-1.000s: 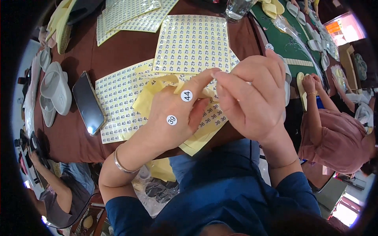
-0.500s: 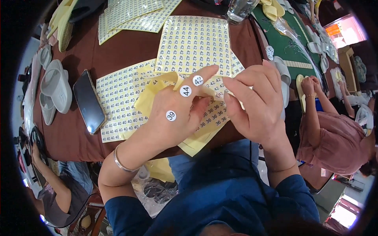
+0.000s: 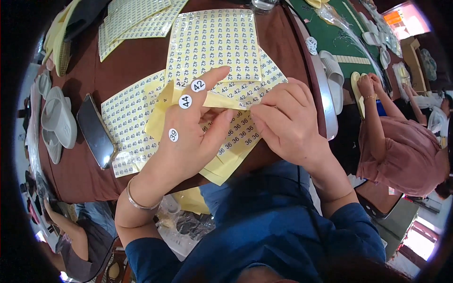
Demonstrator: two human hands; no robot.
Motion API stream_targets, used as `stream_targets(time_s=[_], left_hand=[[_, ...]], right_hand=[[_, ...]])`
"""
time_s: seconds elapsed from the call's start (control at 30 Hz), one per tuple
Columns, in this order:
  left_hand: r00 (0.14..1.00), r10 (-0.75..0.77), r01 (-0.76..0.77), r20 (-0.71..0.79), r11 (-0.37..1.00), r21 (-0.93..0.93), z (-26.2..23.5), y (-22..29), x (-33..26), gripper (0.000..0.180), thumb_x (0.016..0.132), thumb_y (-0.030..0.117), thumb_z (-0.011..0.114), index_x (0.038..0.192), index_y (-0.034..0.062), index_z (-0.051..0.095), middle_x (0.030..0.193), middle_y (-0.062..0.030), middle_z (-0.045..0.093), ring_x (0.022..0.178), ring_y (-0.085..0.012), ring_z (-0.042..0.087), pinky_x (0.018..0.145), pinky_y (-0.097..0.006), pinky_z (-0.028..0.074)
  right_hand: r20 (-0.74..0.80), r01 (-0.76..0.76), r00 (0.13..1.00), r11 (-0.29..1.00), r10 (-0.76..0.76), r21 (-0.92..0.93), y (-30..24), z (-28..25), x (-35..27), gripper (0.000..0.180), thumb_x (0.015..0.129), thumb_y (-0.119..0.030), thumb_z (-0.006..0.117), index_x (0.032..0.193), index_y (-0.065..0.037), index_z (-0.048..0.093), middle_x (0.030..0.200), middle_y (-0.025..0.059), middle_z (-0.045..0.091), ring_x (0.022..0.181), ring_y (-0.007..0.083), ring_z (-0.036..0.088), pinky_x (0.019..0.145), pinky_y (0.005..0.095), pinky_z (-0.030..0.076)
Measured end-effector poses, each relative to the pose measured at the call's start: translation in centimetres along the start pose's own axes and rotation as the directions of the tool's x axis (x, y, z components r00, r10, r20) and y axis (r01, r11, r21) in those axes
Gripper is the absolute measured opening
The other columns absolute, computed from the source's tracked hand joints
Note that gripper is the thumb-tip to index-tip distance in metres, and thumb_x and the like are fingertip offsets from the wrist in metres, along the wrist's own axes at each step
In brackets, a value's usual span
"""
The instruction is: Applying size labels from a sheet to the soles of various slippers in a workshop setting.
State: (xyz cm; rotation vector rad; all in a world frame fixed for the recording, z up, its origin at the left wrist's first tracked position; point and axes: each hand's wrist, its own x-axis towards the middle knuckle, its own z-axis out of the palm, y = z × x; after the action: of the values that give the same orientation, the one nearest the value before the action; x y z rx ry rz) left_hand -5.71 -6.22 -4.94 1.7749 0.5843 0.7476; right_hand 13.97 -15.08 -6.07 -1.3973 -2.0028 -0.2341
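Note:
My left hand [image 3: 191, 132] lies fingers-spread over a pile of yellow sticker sheets [image 3: 137, 122] on the brown table [image 3: 137, 61]. Three round white number stickers [image 3: 185, 101] cling to the back of this hand and its fingers. A folded strip of yellow backing paper [image 3: 222, 100] runs between my hands; my left thumb and fingers hold one end. My right hand [image 3: 288, 125] pinches the strip's other end with its fingertips. Another full sticker sheet [image 3: 212, 42] lies just beyond my hands.
A black phone [image 3: 96, 130] lies at the left, beside grey slippers [image 3: 56, 120]. More sticker sheets [image 3: 137, 19] sit at the far side. A person in a pink top [image 3: 406, 155] sits at the right. Another person [image 3: 75, 236] is at lower left.
My right hand has come off the back of my left hand and shifted right. A third white sticker now sits on my left index finger. The yellow strip is now stretched between both hands.

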Motion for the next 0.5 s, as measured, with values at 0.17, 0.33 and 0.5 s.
stream_targets(time_s=[0.17,0.33,0.5], left_hand=[[0.999,-0.024,0.023,-0.029,0.999,-0.044,0.5,0.2,-0.1,0.052,0.091,-0.001,0.064,0.141,0.0019,0.049,0.112,-0.0159,0.069,0.082,-0.0209,0.072,0.075,-0.031,0.058],[0.968,0.243,-0.248,0.067,0.873,0.421,0.3,-0.1,-0.1,0.056,0.089,0.000,0.066,0.143,0.0076,0.050,0.114,-0.0168,0.069,0.065,-0.0229,0.068,0.061,-0.031,0.054],[0.994,0.102,-0.106,0.031,0.952,0.287,0.4,0.2,0.0,0.055,0.091,-0.002,0.064,0.144,0.0068,0.049,0.113,-0.0180,0.068,0.071,-0.0211,0.069,0.066,-0.030,0.057]], right_hand=[[-0.016,-0.012,1.000,1.000,0.013,0.028,-0.5,0.5,0.1,0.020,0.068,-0.011,0.069,0.088,-0.008,0.066,0.088,0.0034,0.060,0.089,0.0248,0.059,0.089,0.0443,0.045],[-0.048,0.028,0.999,0.998,-0.026,0.056,-0.5,1.3,0.0,0.020,0.067,-0.012,0.068,0.086,-0.006,0.064,0.086,0.0044,0.058,0.087,0.0251,0.058,0.081,0.0397,0.048],[-0.074,0.046,0.997,0.993,-0.038,0.105,-0.7,1.7,0.1,0.019,0.067,-0.012,0.068,0.085,-0.005,0.064,0.084,0.0052,0.057,0.084,0.0253,0.058,0.077,0.0391,0.048]])
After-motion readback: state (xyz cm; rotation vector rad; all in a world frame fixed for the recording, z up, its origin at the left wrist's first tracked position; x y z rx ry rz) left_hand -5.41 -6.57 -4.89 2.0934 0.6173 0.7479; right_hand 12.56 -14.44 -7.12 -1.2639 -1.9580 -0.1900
